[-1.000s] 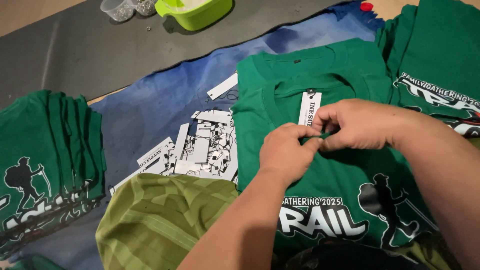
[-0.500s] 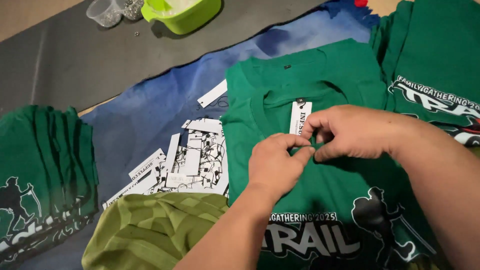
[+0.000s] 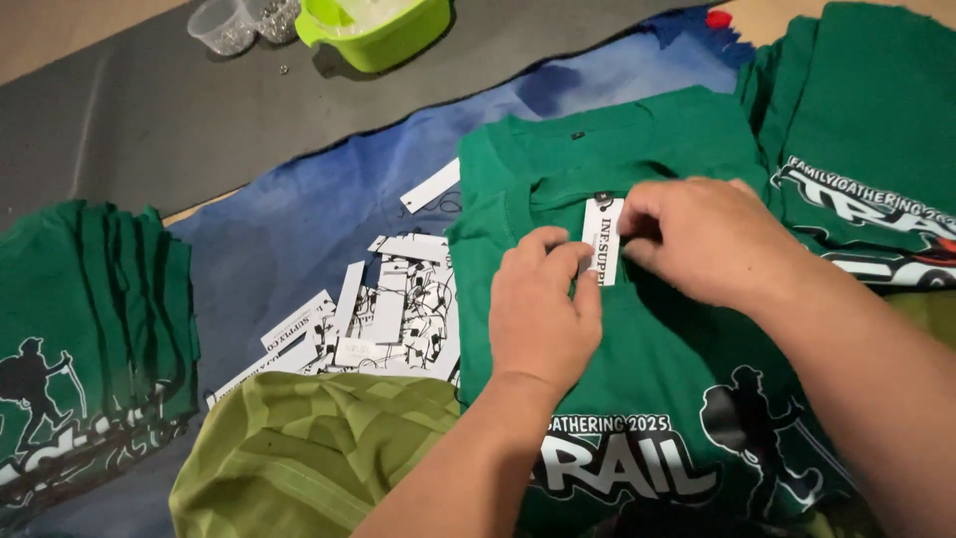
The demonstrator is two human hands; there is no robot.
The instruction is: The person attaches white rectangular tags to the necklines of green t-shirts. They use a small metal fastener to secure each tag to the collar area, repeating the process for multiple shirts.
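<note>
Green shirt (image 3: 637, 329) under my hands: matt knit cloth, soft, with a smooth white and black print that looks slightly rubbery. Hang tag (image 3: 603, 239) at the collar: stiff white card, matt. Loose tags (image 3: 393, 314) beside it: same card, thin black strings. Blue sheet (image 3: 329, 209) below: smooth fabric with a faint sheen. Dark mat (image 3: 149, 120): dull, slightly grainy. Bowl (image 3: 383, 30): glossy lime plastic. Small cups (image 3: 224, 25): clear plastic. Olive cloth (image 3: 309, 448): woven, matt, patterned in lighter stripes.
</note>
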